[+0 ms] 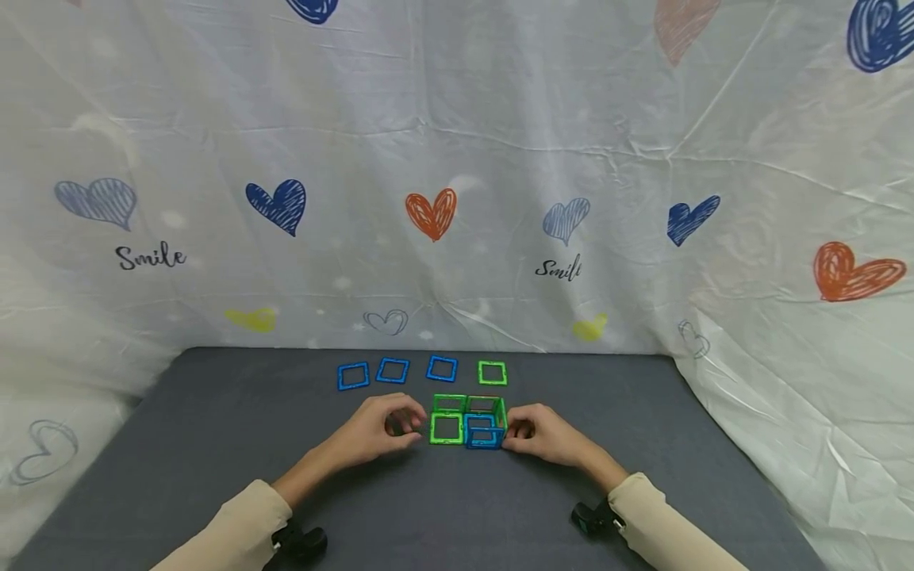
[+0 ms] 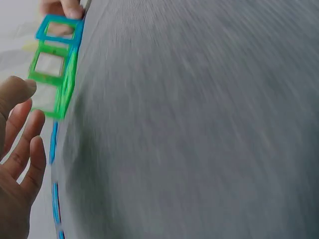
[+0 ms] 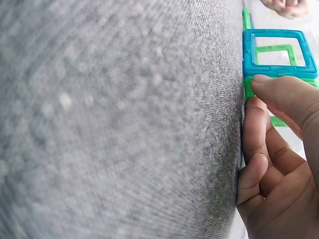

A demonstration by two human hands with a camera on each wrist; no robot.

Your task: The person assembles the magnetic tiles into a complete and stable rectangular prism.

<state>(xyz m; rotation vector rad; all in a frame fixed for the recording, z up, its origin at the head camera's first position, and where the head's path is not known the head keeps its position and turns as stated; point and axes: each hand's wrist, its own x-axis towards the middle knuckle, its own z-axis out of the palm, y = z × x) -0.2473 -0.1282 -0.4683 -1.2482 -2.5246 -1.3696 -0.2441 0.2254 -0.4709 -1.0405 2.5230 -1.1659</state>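
A small structure of square magnetic tiles stands on the table, with green tiles (image 1: 447,442) at its left, back and right. A blue tile (image 3: 279,69) stands upright at its front right, and another blue tile lies flat behind it. My right hand (image 1: 546,434) is at the structure's right side, pinching the lower edge of the green side tile (image 3: 249,87) between thumb and index finger. To the left of the structure hovers my left hand (image 1: 382,428), thumb and fingers curved apart with nothing between them. A small gap separates it from the nearest green tile.
Behind the structure lie three loose blue tiles (image 1: 354,387) in a row and one loose green tile (image 1: 493,384). The dark grey table (image 1: 428,507) ends at a white curtain (image 1: 485,270) printed with hearts.
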